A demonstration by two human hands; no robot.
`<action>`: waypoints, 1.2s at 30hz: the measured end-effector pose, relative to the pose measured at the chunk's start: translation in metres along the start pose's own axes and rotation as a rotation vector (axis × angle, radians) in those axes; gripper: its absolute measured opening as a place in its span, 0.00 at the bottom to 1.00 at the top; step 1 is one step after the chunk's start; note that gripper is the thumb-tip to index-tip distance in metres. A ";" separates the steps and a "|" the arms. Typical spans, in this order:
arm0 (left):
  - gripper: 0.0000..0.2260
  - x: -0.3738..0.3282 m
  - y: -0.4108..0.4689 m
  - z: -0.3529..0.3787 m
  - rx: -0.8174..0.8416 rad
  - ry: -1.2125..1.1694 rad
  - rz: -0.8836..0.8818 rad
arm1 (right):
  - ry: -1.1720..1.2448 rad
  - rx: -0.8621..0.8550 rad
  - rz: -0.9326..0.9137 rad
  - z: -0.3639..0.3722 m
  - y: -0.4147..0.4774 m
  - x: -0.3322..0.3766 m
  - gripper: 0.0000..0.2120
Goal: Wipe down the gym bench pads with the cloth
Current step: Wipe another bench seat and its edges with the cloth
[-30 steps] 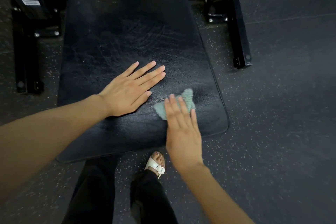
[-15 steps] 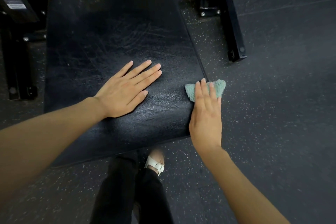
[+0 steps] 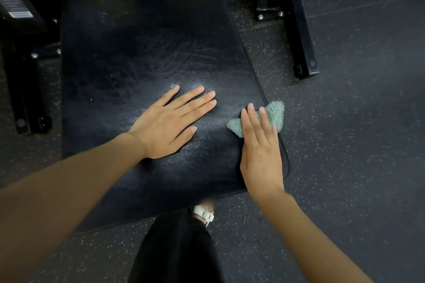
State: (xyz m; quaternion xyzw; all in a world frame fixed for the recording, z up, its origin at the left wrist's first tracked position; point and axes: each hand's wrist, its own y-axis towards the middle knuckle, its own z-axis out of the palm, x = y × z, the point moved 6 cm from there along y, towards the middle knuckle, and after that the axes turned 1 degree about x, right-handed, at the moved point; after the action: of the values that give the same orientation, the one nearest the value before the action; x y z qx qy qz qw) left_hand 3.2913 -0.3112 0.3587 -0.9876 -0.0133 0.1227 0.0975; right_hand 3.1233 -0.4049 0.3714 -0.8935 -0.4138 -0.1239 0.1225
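Observation:
A wide black bench pad fills the middle of the head view, its surface scuffed and shiny. My left hand lies flat on the pad, palm down, fingers spread, holding nothing. A small pale green fluffy cloth sits at the pad's right edge, partly hanging past it. My right hand presses flat on the cloth, fingers extended over it; much of the cloth is hidden under the fingers.
Black steel frame legs stand on the speckled rubber floor: one at the right, one at the left. My dark trouser leg and white sandal are just below the pad's near edge.
My right hand slid the cloth from the pad's near middle rightward to its right edge, then stayed there. My left hand kept its place on the pad.

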 end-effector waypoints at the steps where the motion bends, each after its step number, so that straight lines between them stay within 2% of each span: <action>1: 0.27 0.001 0.001 0.000 0.000 0.004 0.000 | -0.009 0.002 -0.012 0.000 0.011 0.002 0.29; 5: 0.27 0.004 0.004 0.000 0.001 0.018 0.007 | -0.093 0.029 -0.057 0.002 0.054 0.005 0.32; 11: 0.28 0.009 0.007 -0.001 0.007 0.008 0.011 | -0.005 0.003 -0.074 0.003 0.097 0.007 0.29; 17: 0.28 0.011 0.009 -0.002 -0.011 0.010 0.015 | -0.025 0.019 -0.049 0.000 0.060 0.005 0.33; 21: 0.28 0.013 0.010 -0.003 -0.023 0.011 0.014 | 0.056 0.036 -0.016 -0.002 -0.001 0.004 0.32; 25: 0.28 0.015 0.012 -0.003 -0.023 0.014 0.017 | 0.045 0.051 -0.015 0.002 -0.041 0.005 0.37; 36: 0.27 0.018 0.013 -0.004 -0.057 0.026 0.007 | -0.003 0.028 -0.037 -0.001 0.011 0.002 0.29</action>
State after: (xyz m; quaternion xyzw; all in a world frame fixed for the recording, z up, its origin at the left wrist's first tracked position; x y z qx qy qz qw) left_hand 3.3096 -0.3239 0.3553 -0.9915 -0.0120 0.1098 0.0690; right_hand 3.1330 -0.4106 0.3721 -0.8841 -0.4321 -0.1190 0.1321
